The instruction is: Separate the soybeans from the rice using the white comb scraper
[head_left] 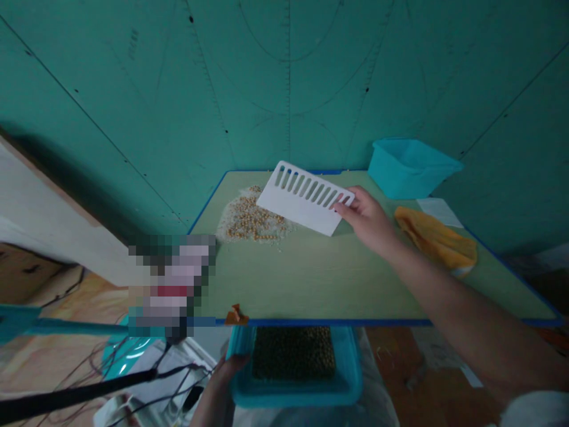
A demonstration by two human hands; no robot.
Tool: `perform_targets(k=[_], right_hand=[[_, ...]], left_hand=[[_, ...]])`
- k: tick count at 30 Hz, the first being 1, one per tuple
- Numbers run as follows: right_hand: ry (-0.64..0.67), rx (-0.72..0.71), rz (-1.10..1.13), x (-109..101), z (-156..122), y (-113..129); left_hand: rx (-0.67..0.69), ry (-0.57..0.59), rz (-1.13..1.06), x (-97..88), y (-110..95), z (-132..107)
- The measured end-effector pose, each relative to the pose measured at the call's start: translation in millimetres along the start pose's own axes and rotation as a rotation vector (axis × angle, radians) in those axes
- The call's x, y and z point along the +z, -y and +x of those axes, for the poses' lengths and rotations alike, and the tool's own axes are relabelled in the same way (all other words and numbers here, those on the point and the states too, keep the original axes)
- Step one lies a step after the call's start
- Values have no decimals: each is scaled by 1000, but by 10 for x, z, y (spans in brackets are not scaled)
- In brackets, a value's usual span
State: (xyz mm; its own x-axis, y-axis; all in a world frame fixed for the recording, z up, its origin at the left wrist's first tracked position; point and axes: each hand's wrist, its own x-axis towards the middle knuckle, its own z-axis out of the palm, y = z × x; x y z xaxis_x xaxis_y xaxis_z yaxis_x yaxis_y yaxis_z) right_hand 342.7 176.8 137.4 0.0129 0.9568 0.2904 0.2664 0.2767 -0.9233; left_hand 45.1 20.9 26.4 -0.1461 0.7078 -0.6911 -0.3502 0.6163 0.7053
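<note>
My right hand (367, 219) holds a flat white plastic scraper (297, 204) by its right end. A row of slots runs along the scraper's upper edge, and it is tilted above the table. Left of it lies a spread of pale grains with yellowish-brown beans (249, 220). My left hand (231, 366) grips the left rim of a turquoise tray (349, 379) at the table's front edge, over my lap. In the tray is a dark rectangular area (293, 353) that looks like mesh or small beans; I cannot tell which.
On the table (320, 284) with blue edging are a turquoise bin (395, 175), an orange cloth (438, 240), white paper (440, 212) and a brown scrap (236, 314). A blurred-out object (178, 287) is at the left edge. A green wall (288, 89) stands behind.
</note>
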Motion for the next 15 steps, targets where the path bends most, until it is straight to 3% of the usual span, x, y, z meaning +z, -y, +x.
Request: perform_targets(k=[7,11,15], right_hand=[[43,-146,-355,94,-150,50],[62,-280,-508,157,-191,79],[-3,-476,-534,222,-204,69]], left_hand=[[-34,42,-139,195,-147,-228],[-36,108,-191,196,-141,-221],[-27,156,-200,169,-110,-201]])
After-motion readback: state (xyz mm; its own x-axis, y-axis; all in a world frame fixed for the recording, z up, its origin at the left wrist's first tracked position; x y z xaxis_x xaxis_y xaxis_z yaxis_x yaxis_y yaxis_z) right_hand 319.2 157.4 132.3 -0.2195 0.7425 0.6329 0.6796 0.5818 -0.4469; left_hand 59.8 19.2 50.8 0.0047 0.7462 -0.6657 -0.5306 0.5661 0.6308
